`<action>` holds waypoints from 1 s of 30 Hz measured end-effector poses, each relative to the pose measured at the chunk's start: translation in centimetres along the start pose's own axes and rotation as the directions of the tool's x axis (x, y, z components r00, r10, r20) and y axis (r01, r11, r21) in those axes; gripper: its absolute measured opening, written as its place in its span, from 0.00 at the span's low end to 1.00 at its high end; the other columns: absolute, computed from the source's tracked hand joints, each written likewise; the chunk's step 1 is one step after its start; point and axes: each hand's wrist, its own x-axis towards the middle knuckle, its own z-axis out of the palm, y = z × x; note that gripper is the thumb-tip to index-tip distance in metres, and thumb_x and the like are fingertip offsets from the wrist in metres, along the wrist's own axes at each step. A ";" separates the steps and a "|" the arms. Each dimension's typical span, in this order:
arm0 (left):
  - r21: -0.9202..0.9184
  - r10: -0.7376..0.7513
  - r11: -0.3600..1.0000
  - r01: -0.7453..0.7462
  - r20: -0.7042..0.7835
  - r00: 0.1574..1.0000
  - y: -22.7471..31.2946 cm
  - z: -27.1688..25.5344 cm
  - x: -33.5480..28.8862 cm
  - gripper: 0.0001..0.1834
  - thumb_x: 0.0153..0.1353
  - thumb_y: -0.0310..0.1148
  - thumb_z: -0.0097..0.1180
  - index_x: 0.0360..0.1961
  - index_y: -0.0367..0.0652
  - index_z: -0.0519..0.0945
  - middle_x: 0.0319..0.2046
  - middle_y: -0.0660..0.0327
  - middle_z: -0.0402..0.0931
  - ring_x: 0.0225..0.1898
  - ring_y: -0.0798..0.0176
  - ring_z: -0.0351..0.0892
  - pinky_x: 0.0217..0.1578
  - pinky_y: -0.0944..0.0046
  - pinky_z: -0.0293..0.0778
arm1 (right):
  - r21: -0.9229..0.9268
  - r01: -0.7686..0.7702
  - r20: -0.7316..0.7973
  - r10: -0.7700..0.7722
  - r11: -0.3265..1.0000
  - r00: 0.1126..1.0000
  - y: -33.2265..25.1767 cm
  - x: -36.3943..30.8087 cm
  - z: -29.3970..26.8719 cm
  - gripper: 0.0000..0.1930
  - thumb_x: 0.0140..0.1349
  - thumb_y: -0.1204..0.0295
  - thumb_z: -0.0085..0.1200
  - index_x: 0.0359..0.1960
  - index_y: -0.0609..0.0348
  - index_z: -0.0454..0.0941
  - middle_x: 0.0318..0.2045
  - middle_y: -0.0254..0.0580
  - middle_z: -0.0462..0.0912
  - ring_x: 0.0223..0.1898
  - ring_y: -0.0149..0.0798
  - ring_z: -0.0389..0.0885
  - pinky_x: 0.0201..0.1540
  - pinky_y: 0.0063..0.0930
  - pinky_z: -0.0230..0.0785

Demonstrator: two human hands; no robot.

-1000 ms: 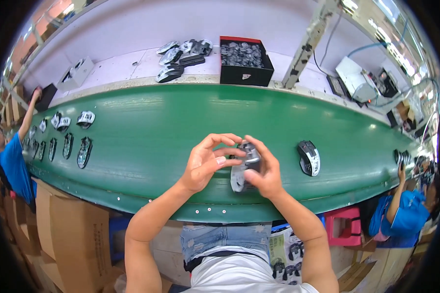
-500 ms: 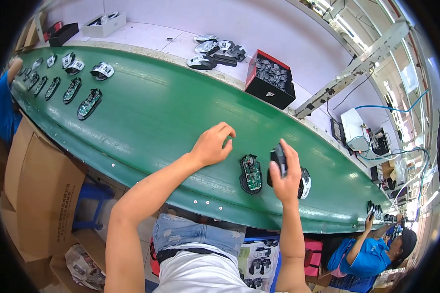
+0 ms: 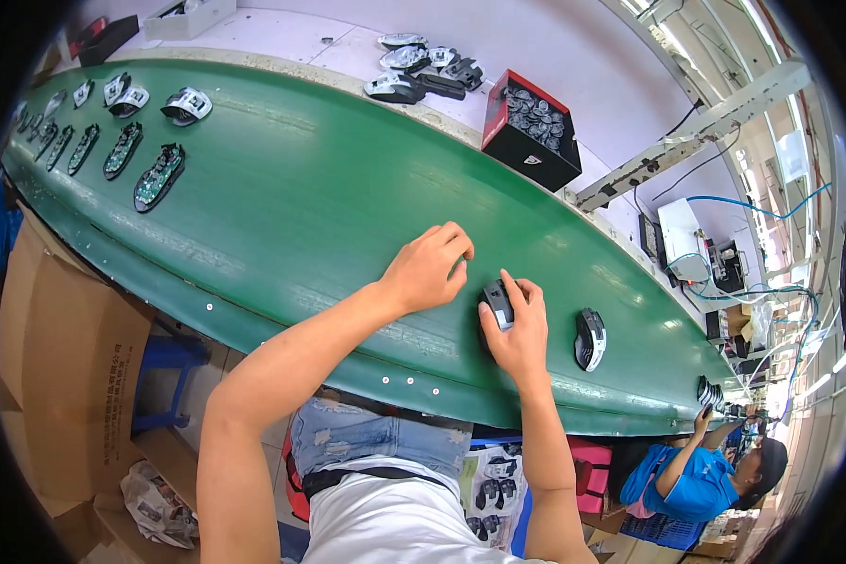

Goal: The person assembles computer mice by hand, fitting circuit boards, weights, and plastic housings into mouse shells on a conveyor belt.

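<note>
Head view: right hand (image 3: 515,331) grips a dark computer mouse (image 3: 497,303) on the green conveyor belt (image 3: 291,207); left hand (image 3: 427,270), loosely curled, holds nothing.

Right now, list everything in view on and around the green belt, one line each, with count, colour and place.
conveyor belt: one, green, running across the picture.
grey mouse: one, dark grey, on the belt under the right hand.
second mouse: one, black and white, on the belt right of that hand.
circuit boards: a row, green and dark, far left on the belt; count unclear.
mouse shells: several, silver and black, beside the boards.
black crate: one, red-rimmed, holding small parts, on the white bench behind the belt.
mouse parts: a heap, grey and black, left of the crate.
cardboard boxes: brown, under the belt at left.
co-worker: one, blue shirt, lower right.
left hand: resting on the belt, holding nothing visible.
right hand: covering the grey mouse.
</note>
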 end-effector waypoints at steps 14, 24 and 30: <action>-0.051 -0.027 0.998 0.028 0.026 0.999 0.1 1.1 -0.4 0.07 0.55 0.25 0.57 0.35 0.40 0.76 0.38 0.56 0.74 0.41 0.49 0.78 0.40 0.51 0.76 | -0.106 0.059 -0.022 -0.062 0.993 0.998 1.9 0.0 1.1 0.20 0.73 0.68 0.42 0.59 0.66 0.75 0.58 0.59 0.75 0.60 0.58 0.73 0.63 0.45 0.64; -0.074 0.004 0.997 0.002 0.091 0.996 -0.1 1.5 -1.6 0.06 0.56 0.25 0.57 0.35 0.40 0.77 0.38 0.57 0.74 0.40 0.50 0.78 0.39 0.52 0.76 | 0.098 0.085 0.007 -0.086 0.992 0.996 1.7 0.1 1.2 0.14 0.69 0.68 0.50 0.50 0.58 0.82 0.54 0.49 0.80 0.56 0.52 0.77 0.60 0.41 0.68; -0.042 -0.001 0.999 0.002 0.019 1.000 -0.6 -0.2 0.6 0.06 0.55 0.24 0.57 0.35 0.40 0.77 0.36 0.54 0.76 0.39 0.48 0.79 0.40 0.52 0.76 | 0.320 -0.013 -0.017 0.019 0.947 1.000 4.4 -0.1 -0.8 0.15 0.70 0.69 0.48 0.51 0.60 0.83 0.59 0.53 0.78 0.60 0.49 0.77 0.62 0.37 0.67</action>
